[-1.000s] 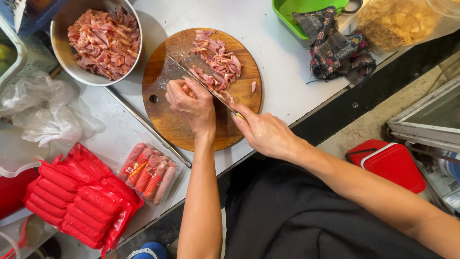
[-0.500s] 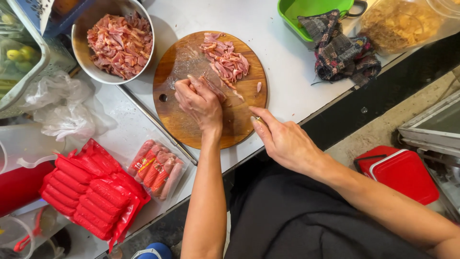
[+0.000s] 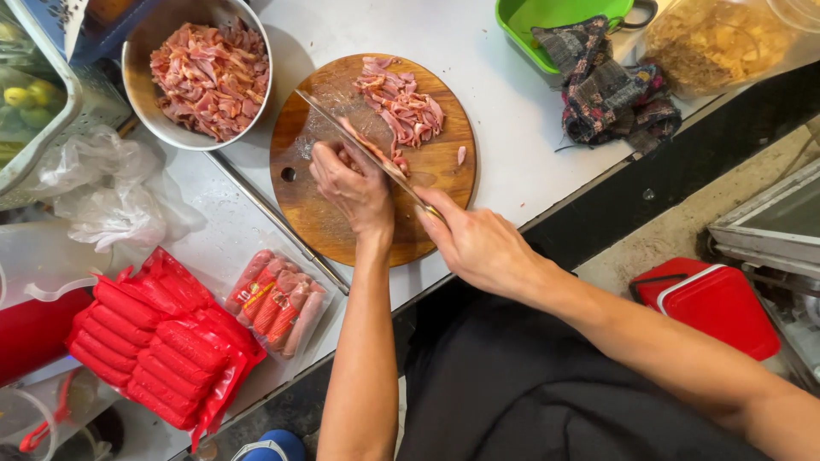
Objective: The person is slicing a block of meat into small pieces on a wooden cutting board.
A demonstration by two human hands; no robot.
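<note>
Wood, round and brown, is the ground of the work: a cutting board [image 3: 342,218] lies on a pale steel counter [image 3: 504,94], its near edge close to the counter's front. The left hand [image 3: 352,183] rests on the board with its fingers curled down, pressing on a strip of pink meat [image 3: 363,147] that shows just past the knuckles. The right hand [image 3: 478,243] is closed around the handle of a knife [image 3: 359,141]; the handle itself is hidden in the fist. The blade runs up and to the left across the board, lying right against the left hand's fingers and over the strip.

Beyond the blade, on the far part of the board, sits a heap of cut meat [image 3: 401,107], and one small scrap [image 3: 461,155] lies apart near the board's right rim.

To the far left of the board stands a metal bowl [image 3: 137,94] full of sliced meat [image 3: 209,77], close to the board but not touching it. A packet of sausages [image 3: 275,303] lies near the counter's front edge, left of the left forearm, and a red bag of sausages [image 3: 158,346] lies further left, just beside it. Clear plastic bags [image 3: 102,196] are crumpled left of the bowl. At the far right of the counter a dark patterned cloth [image 3: 606,94] lies partly over a green basin [image 3: 555,21]. A red box [image 3: 717,303] sits below counter level on the right.
</note>
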